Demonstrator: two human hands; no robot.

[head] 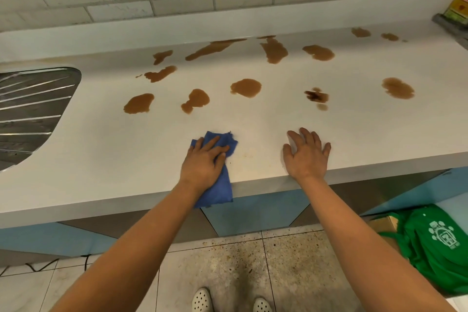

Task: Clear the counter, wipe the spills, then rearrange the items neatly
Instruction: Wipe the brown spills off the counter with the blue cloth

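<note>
Now the left hand (pixel 205 159) presses a blue cloth (pixel 217 177) at the counter's (pixel 101 159) front edge; the right hand (pixel 307 154) lies flat, empty; brown spills (pixel 245 87) lie beyond.

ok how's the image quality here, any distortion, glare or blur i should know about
Head view: wide-angle bending curves the counter edge and tile lines; lighting is even and soft, with faint shadows under the left hand on the blue cloth and under the right hand; mild glints on the steel drainboard; the brown spills look sharp, the far right corner slightly soft.
</note>
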